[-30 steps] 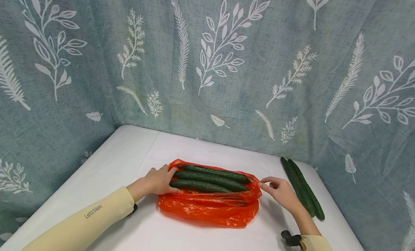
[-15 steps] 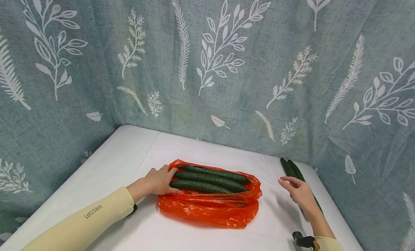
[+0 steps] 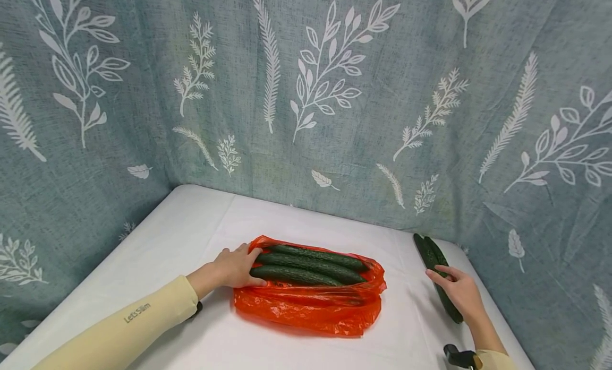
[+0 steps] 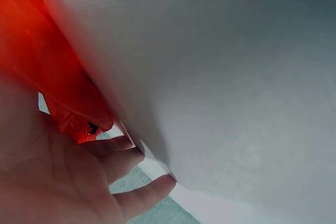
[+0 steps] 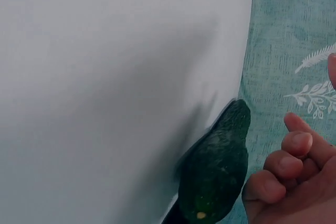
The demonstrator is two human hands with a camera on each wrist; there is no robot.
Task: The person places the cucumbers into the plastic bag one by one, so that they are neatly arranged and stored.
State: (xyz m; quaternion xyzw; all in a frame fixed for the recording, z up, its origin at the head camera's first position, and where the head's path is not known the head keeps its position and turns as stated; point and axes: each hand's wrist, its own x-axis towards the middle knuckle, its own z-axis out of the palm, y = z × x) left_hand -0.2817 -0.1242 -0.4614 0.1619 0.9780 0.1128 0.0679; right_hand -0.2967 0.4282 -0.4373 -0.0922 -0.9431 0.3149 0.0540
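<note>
A red plastic bag lies on the table with its mouth open upward, and three long dark-green cucumbers show inside. At the bag's left end my left hand holds it, thumb and forefinger hooked over the rim around the cucumbers' ends. In the left wrist view its other fingers reach down to the tabletop beside the bag. My right hand hovers over a pair of loose cucumbers at the right, thumb and forefinger apart. The right wrist view shows loosely bent fingers beside one cucumber's end.
White cloth covers the table. Its right edge runs close beside the loose cucumbers. A blue-green curtain with white leaf patterns hangs behind the table and on both sides.
My right hand has left the bag's right end and moved right, over the loose cucumbers. The left hand and the bag have stayed where they were.
</note>
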